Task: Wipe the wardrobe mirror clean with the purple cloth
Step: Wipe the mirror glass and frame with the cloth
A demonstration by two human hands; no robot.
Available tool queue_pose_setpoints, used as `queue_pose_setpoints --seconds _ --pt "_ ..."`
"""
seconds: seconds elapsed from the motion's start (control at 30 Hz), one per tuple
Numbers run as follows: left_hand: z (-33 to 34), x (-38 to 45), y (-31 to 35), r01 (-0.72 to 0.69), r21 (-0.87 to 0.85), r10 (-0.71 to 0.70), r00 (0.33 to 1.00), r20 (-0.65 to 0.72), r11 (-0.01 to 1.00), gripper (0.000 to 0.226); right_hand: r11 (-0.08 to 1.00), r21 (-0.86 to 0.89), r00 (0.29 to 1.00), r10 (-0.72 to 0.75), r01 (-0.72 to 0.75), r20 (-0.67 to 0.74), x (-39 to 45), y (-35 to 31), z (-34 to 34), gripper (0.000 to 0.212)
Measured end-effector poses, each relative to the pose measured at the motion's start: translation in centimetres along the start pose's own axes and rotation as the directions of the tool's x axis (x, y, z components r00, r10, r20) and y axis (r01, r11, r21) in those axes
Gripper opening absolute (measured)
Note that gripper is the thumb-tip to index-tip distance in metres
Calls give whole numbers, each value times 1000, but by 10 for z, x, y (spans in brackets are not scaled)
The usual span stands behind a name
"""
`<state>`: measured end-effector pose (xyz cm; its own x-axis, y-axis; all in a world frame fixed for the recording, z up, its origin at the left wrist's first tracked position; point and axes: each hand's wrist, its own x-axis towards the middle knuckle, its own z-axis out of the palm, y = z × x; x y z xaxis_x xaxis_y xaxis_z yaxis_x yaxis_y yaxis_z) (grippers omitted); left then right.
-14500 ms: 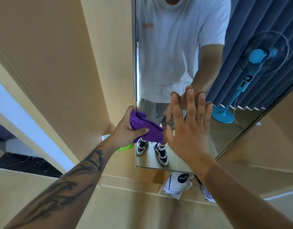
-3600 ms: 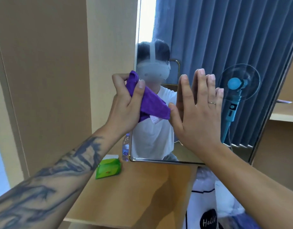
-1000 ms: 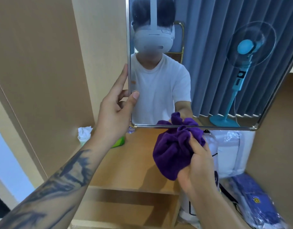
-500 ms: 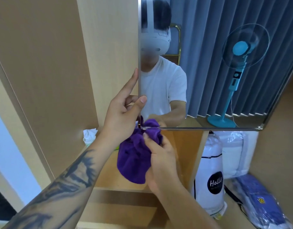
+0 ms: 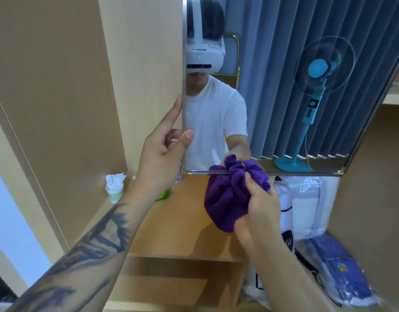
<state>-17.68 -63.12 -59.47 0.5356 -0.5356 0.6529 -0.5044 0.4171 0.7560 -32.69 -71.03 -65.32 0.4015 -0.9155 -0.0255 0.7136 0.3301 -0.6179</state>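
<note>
Inside a pale wooden wardrobe, the left hand [image 5: 162, 158] pinches the mirror [image 5: 272, 97] edge, the right hand [image 5: 259, 206] clenches the bunched purple cloth [image 5: 227, 194] at its bottom rim above a shelf [image 5: 182, 233] holding perhaps a tissue cup [image 5: 114, 188]

The cloth [image 5: 225, 199], centre frame, is deep purple. The wardrobe [image 5: 58, 86] is pale tan wood. In the mirror [image 5: 272, 97], upper right: grey-blue pleated curtain, turquoise fan, white shirt. Dark tattoo patterns cover the forearm [image 5: 88, 255], lower left.
</note>
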Motion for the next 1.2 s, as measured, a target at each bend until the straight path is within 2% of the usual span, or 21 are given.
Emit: queue_pose_setpoints --seconds 0.17,0.33,0.47,0.7,0.87,1.07,1.2 --pt "-2 -5 1 -3 -3 3 999 35 1000 64 993 -73 995 89 -93 -55 -18 35 34 32" --pt "-7 -5 3 7 7 -8 998 66 1000 66 971 -164 984 177 -171 18 -32 58 49 26" --pt "-7 -5 1 2 -5 -1 999 55 1000 66 978 -174 993 114 -112 5 -27 48 37 28" --pt "-2 -6 -7 13 -19 -13 1000 14 1000 64 996 -36 989 -89 85 -115 5 -16 -3 30" --pt "2 -10 -5 9 -1 -9 1000 -15 1000 61 992 0 981 -125 126 -148 7 -32 -12 26" --pt "3 -12 0 9 -4 -9 999 -38 1000 61 999 50 991 1 5 -134 -7 1 16 31" --pt "4 -13 1 9 -9 -10 999 -52 1000 61 998 7 985 63 -63 -158 -19 23 37 32"
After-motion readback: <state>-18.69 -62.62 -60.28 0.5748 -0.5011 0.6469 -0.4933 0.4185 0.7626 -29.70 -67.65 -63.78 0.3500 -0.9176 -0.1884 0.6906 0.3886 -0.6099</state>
